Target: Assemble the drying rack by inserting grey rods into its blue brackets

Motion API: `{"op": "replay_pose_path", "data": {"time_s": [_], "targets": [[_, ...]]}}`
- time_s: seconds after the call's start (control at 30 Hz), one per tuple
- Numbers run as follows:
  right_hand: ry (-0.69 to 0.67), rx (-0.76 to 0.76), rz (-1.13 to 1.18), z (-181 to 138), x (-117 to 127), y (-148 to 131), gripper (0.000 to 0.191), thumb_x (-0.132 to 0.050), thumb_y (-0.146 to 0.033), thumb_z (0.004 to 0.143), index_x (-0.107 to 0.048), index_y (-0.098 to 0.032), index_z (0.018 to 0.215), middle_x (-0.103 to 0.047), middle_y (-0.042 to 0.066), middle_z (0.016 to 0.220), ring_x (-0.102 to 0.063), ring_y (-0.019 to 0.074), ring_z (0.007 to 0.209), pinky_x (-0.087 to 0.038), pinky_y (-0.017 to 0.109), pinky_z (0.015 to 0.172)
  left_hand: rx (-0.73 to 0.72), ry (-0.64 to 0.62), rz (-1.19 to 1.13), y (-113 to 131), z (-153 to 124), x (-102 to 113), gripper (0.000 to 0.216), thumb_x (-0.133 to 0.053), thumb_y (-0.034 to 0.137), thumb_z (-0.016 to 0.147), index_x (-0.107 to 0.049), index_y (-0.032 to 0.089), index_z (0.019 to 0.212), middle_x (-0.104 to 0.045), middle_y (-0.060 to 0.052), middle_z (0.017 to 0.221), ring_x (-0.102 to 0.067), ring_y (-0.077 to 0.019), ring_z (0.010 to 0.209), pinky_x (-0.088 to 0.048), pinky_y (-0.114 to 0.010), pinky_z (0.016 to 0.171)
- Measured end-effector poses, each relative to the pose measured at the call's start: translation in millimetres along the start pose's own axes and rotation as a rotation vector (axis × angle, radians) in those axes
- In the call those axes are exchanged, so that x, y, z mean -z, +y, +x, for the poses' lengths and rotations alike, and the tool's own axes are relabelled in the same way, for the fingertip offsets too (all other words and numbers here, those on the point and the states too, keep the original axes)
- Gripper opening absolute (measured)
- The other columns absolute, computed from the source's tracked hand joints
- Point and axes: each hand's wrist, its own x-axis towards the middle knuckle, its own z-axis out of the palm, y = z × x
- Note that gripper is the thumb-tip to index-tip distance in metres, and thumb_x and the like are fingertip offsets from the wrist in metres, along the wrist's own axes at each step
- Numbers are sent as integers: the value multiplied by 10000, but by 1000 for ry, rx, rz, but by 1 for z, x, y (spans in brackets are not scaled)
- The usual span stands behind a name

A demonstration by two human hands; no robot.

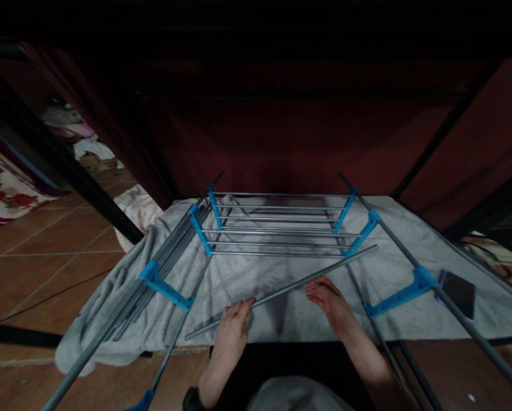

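Dark red panel (281,142) at the back, wrinkled light-grey cloth (256,274) underneath everything. My left hand (232,326) has its fingers wrapped on a loose, thin grey metal rod (281,290), slanting over the cloth; right hand (329,299) is loosely open right by it, can't tell if it's touching. Around that: grey tube rack frame (399,242) with blue plastic brackets (392,299), bundled grey rods (176,251) left, dark phone (458,294) right.
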Motion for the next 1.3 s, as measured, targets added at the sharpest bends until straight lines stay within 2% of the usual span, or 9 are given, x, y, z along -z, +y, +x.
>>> {"op": "replay_pose_path", "data": {"time_s": [0.17, 0.33, 0.47, 0.7, 0.87, 1.0, 1.17, 1.3], "targets": [[-46, -69, 73, 13, 16, 0, 439, -1005, -414, 605, -835, -277, 987, -862, 69, 1082, -795, 258, 988, -639, 473, 1005, 26, -101, 126, 5, 0, 8, 863, -330, -120, 845, -696, 253, 1532, -808, -115, 1340, -742, -253, 1276, -504, -487, 1203], [60, -41, 121, 17, 22, 2, 334, -971, -412, 628, -827, -276, 897, -857, 47, 999, -776, 220, 913, -656, 431, 994, 14, -124, 174, 4, 3, 13, 847, -326, -114, 858, -699, 245, 1528, -811, -117, 1336, -732, -258, 1306, -509, -472, 1198], [95, -47, 104, 20, 27, 7, 287, -956, -418, 654, -820, -274, 862, -845, 47, 960, -780, 240, 947, -652, 467, 1044, 11, -115, 169, -4, 5, 13, 756, -342, -78, 903, -733, 228, 1473, -821, -126, 1318, -744, -264, 1304, -522, -481, 1195], [85, -53, 57, 21, 40, 21, 256, -917, -429, 699, -807, -280, 875, -835, 68, 994, -787, 286, 1020, -621, 542, 1125, 0, -43, 135, -23, 1, 11, 460, -465, 103, 1035, -789, 251, 1326, -841, -107, 1252, -776, -282, 1220, -539, -501, 1177], [100, -72, 51, 20, 45, 29, 255, -906, -413, 685, -798, -277, 871, -825, 92, 1022, -767, 328, 1130, -588, 591, 1169, -8, -59, 167, -22, -11, 21, 489, -416, 103, 1043, -801, 273, 1293, -838, -81, 1215, -772, -266, 1191, -546, -466, 1155], [121, -72, 71, 18, 46, 34, 278, -908, -433, 668, -797, -272, 866, -807, 95, 1012, -756, 325, 1120, -565, 601, 1180, -1, -62, 170, -17, -17, 26, 548, -382, 77, 1016, -799, 260, 1322, -841, -93, 1158, -767, -265, 1152, -549, -433, 1127], [98, -47, 87, 22, 51, 36, 290, -892, -480, 691, -786, -292, 884, -800, 96, 1046, -745, 336, 1169, -565, 611, 1161, -4, -39, 128, -15, -15, 25, 530, -407, 89, 997, -817, 273, 1276, -844, -92, 1111, -771, -270, 1097, -553, -413, 1102], [141, -62, 77, 32, 55, 30, 243, -873, -465, 724, -772, -289, 858, -799, 87, 1010, -752, 321, 1130, -572, 599, 1172, 12, -50, 147, -19, -10, 26, 580, -398, 14, 935, -813, 243, 1268, -839, -114, 1150, -771, -288, 1138, -543, -438, 1105]]}}
